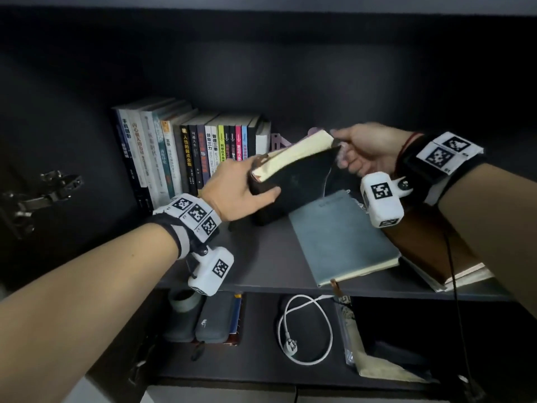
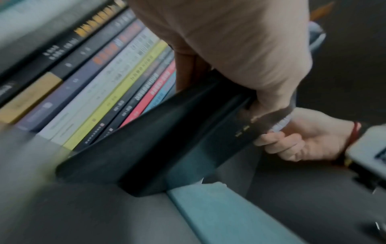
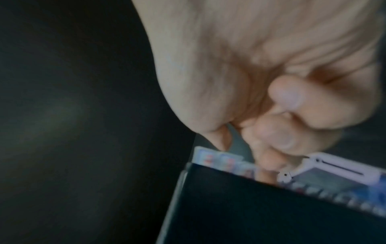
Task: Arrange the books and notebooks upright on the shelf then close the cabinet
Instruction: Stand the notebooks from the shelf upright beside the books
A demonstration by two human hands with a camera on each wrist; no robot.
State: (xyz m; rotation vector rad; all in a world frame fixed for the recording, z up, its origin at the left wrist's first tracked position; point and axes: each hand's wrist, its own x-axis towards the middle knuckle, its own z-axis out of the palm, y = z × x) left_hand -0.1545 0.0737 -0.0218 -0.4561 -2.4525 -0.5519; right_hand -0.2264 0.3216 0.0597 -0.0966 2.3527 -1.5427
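A black notebook (image 1: 299, 181) with cream page edges tilts over the shelf (image 1: 261, 257), its lower corner down by a teal notebook (image 1: 340, 237) lying flat. My left hand (image 1: 241, 190) grips its near end, thumb on the cover. My right hand (image 1: 360, 152) pinches its far upper corner. A row of upright books (image 1: 186, 152) stands to the left. In the left wrist view the black notebook (image 2: 167, 142) leans toward the book spines (image 2: 117, 82). The right wrist view shows curled fingers (image 3: 292, 132) on the dark cover (image 3: 250, 211).
A brown book (image 1: 433, 251) on pale notebooks lies flat at the shelf's right end. A lilac bookend (image 1: 279, 144) stands behind the row. The lower shelf holds a white cable (image 1: 305, 330), grey cases (image 1: 212, 318) and a pouch. A door hinge (image 1: 43, 193) sits on the left wall.
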